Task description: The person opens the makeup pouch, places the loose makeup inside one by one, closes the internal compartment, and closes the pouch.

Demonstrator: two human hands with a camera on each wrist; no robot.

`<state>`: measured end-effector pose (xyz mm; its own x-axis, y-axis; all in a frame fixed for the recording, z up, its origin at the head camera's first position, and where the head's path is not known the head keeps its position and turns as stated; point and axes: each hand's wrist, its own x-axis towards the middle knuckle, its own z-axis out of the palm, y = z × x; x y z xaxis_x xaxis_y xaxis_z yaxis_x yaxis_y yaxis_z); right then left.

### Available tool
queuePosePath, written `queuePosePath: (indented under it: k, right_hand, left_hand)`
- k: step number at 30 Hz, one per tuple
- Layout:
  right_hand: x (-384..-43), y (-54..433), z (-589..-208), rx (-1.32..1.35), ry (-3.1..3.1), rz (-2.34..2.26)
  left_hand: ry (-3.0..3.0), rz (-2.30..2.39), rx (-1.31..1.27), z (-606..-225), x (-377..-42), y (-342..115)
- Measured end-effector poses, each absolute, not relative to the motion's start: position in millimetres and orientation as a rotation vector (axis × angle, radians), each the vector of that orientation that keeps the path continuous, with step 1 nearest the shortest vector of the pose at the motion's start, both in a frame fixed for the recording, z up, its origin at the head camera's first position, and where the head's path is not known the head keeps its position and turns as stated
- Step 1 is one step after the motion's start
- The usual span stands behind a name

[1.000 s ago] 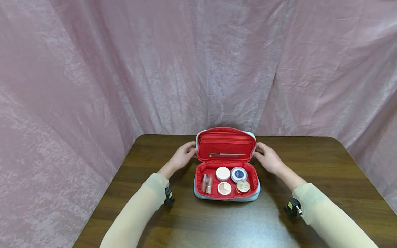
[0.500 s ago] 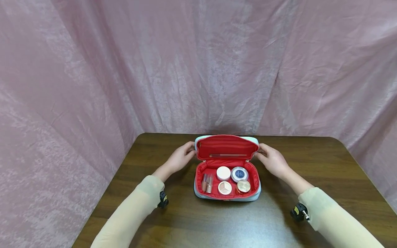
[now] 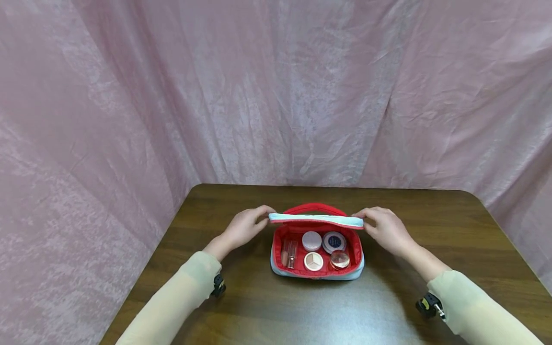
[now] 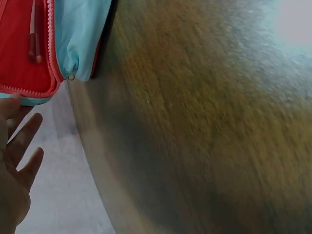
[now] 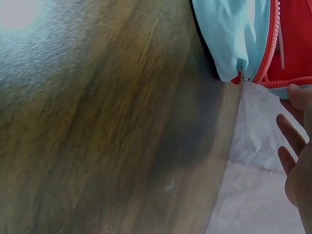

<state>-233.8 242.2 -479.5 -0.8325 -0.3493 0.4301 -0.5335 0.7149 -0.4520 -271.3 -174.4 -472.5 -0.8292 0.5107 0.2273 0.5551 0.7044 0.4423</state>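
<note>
A light-blue makeup bag (image 3: 281, 273) with red lining stands unzipped on the table, its lid (image 3: 316, 219) tilted partway over the base. My left hand (image 3: 242, 229) pinches the lid's left end between thumb and forefinger; the other fingers spread loosely in the left wrist view. At the opposite end, my right hand (image 3: 390, 232) pinches the lid the same way. Inside lie a white round jar (image 3: 312, 240), a compact with a dark-blue centre (image 3: 334, 242), a three-part palette (image 3: 313, 261), a gold-rimmed jar (image 3: 340, 259) and two lip tubes (image 3: 291, 254). Slim makeup brushes (image 4: 33, 41) lie against the lid's lining.
The bag's red carry handle (image 3: 315, 207) arches up behind the lid. Beneath everything is a dark wooden table (image 3: 267, 311) with rounded far corners. A pink velvet curtain (image 3: 276, 96) hangs right behind its far edge.
The lid has swung forward and down from nearly upright, both hands moving with it. Its lining has gone out of the head view and the handle has come into sight behind.
</note>
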Motion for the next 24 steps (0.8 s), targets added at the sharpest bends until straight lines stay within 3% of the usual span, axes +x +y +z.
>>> queuePosePath:
  k: [24]
  right_hand:
    - [-222, 247, -489, 0.971, -2.424, 0.618]
  left_hand:
    - [-2.711, -0.569, -1.162, -479, -251, -177]
